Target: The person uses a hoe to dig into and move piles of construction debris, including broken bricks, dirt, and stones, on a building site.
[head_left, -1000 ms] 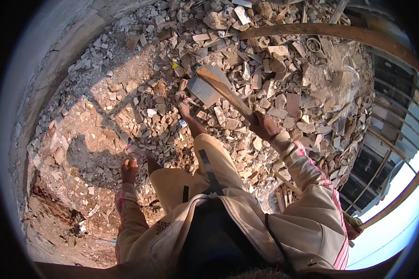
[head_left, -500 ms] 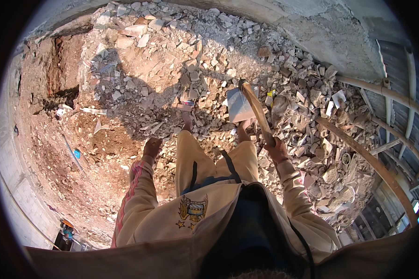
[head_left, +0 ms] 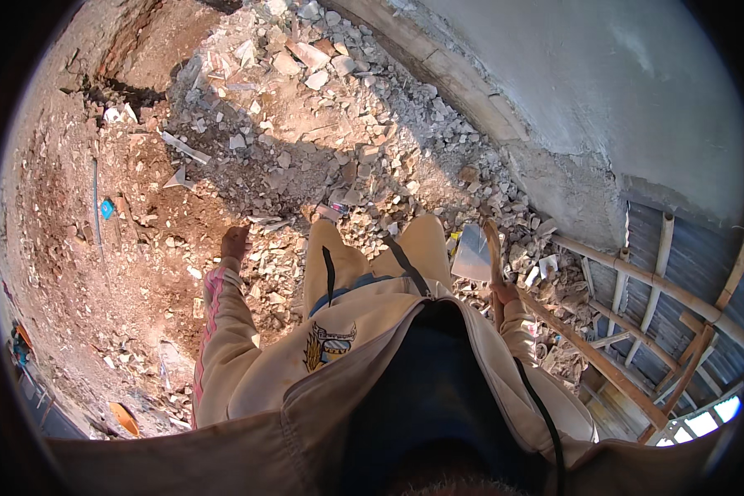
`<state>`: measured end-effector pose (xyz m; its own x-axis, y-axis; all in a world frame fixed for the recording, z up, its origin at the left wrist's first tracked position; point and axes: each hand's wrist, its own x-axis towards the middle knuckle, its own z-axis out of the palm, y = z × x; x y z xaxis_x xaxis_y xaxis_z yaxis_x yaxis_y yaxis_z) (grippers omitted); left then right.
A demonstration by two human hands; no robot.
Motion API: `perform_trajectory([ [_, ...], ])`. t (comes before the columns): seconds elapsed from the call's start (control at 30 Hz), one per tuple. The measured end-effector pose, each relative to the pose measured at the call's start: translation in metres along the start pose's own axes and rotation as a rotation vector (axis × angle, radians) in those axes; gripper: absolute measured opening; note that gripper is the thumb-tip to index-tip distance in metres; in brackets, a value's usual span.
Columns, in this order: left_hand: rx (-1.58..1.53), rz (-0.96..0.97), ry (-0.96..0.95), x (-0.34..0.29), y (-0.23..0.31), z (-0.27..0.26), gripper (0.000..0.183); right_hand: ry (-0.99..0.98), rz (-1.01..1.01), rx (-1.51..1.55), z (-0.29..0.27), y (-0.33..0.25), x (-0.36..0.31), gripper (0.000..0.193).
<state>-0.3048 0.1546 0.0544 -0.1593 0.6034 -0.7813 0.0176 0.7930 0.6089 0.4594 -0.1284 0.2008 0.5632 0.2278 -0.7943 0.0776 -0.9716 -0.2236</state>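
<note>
On the right, my right hand is wrapped round the wooden handle of a hoe. The hoe's flat grey blade hangs at the far end of the handle, beside my right leg and over the rubble. Out to the left, my left hand is held away from my body above the reddish dirt. Its fingers look loosely apart, with nothing seen in them. My trousers are light tan, and one reddish shoe shows beyond my left knee.
Broken stone and brick rubble covers the sloping ground ahead. A grey concrete wall rises at the right. Wooden poles and corrugated sheets stand at the right rear. A blue object and an orange one lie on the left.
My view has turned, bringing more wall and poles into the right side. My right hand and the hoe have come nearer my right side; my left hand has shifted farther left.
</note>
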Motion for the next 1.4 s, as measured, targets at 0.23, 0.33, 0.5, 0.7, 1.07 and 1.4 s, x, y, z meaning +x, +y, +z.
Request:
perform_trajectory([
  [0.23,-0.505,-0.198,-0.061,0.006,-0.006,-0.061,0.013,-0.148,-0.141,-0.211,-0.002,-0.071,0.107,0.028],
  [0.33,-0.164,-0.049,0.267,-0.015,0.017,-0.019,0.016,-0.185,-0.271,-0.317,-0.01,-0.155,0.122,0.03],
  [0.5,-0.048,0.007,0.409,-0.026,0.063,0.102,0.027,-0.027,-0.585,-0.695,-0.042,-0.292,0.261,0.035],
  [0.7,0.053,-0.26,0.351,-0.125,0.014,0.275,0.036,-0.202,-0.832,-1.243,-0.002,-0.47,0.285,0.039],
  [1.07,-0.3,-0.544,0.514,-0.241,-0.101,0.524,0.034,-0.577,-1.087,-1.376,0.067,-0.626,0.196,0.044],
  [1.4,-0.035,-0.379,0.9,-0.239,-0.121,0.581,0.05,-0.868,-1.551,-1.583,0.215,-0.609,0.122,0.062],
])
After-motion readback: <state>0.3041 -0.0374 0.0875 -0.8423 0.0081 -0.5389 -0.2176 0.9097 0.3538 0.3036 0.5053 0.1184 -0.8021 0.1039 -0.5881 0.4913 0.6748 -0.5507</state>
